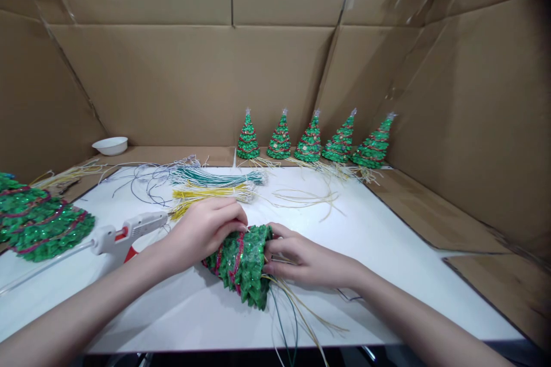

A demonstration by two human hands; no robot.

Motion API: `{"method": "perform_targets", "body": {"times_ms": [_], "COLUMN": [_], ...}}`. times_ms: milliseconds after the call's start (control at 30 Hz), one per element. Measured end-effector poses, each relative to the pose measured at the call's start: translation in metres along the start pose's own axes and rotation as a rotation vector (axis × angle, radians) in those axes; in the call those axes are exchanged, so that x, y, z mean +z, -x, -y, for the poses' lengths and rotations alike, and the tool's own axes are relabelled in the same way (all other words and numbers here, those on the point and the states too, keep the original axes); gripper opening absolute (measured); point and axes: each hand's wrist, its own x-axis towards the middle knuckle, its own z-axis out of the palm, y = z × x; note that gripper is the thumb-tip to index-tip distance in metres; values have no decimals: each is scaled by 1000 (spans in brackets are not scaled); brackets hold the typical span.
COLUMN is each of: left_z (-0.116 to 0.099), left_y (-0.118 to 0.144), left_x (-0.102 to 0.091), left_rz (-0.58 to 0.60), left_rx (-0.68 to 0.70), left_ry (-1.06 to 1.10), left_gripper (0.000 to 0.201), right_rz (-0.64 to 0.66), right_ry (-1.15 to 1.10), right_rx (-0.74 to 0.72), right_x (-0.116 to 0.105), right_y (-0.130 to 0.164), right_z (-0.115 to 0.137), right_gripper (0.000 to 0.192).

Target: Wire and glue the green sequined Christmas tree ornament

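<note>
A green glittery cone tree (241, 264) with red trim lies on its side on the white table (387, 252). My left hand (206, 230) grips its narrow end from above. My right hand (297, 258) holds its wide base, fingers pressed into the open end. Thin yellow and dark wires (293, 315) trail out of the base toward the table's front edge.
A white glue gun (124, 234) lies left of my left hand. Bundles of green and yellow wires (210, 184) lie behind. Several finished trees (310, 140) stand at the back. Green trees (38, 221) lie at far left, a white bowl (111, 145) behind. Cardboard walls surround the table.
</note>
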Motion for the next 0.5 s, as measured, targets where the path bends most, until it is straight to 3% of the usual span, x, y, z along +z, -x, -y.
{"method": "perform_targets", "body": {"times_ms": [100,500], "left_z": [2,1], "left_y": [1,2], "left_x": [-1,-2], "left_rz": [6,54], "left_rx": [-11,18], "left_ry": [27,-8], "left_gripper": [17,21], "right_rz": [-2,1], "right_ry": [-1,0], "right_rx": [2,9], "right_x": [0,0], "right_y": [0,0], "right_z": [0,1], "right_gripper": [16,17]}}
